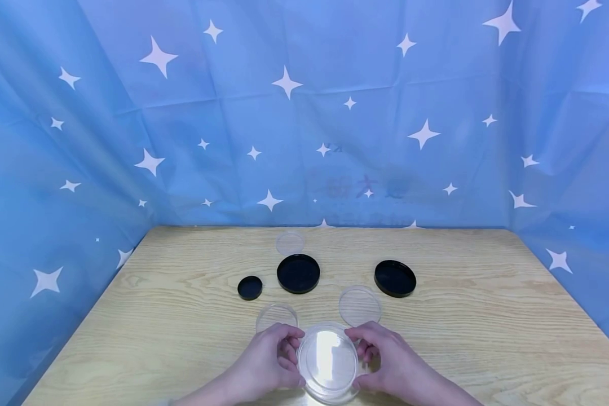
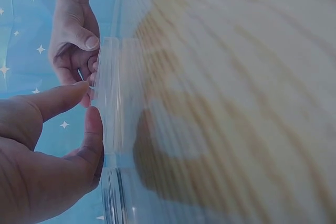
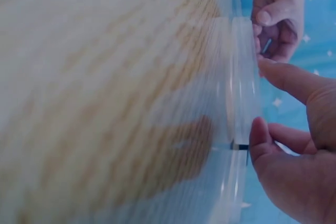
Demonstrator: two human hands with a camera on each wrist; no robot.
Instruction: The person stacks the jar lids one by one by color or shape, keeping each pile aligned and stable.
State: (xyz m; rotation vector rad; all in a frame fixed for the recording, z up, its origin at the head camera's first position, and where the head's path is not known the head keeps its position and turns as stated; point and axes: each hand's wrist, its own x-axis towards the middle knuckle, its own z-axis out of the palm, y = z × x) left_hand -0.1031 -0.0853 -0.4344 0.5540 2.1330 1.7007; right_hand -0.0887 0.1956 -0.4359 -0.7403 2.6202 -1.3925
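Clear round dishes [image 1: 329,360], seemingly stacked, lie at the front of the table with a bright reflection on top. My left hand [image 1: 271,358] holds the rim on the left, thumb nearer the front edge and fingers farther back. Opposite it, my right hand [image 1: 398,361] grips the right side likewise. The left wrist view shows the left thumb and fingertips [image 2: 93,121] at the side of the clear dish [image 2: 113,98]. In the right wrist view the right fingertips [image 3: 260,129] meet the dish wall [image 3: 242,77].
Behind the hands lie two clear discs [image 1: 277,317] [image 1: 360,306], partly overlapped by the hands or close to them. Farther back are a small black dish [image 1: 250,287], two larger black dishes [image 1: 298,273] [image 1: 395,278] and a faint clear disc [image 1: 290,243]. A blue star-patterned curtain [image 1: 243,113] surrounds the wooden table [image 1: 172,316].
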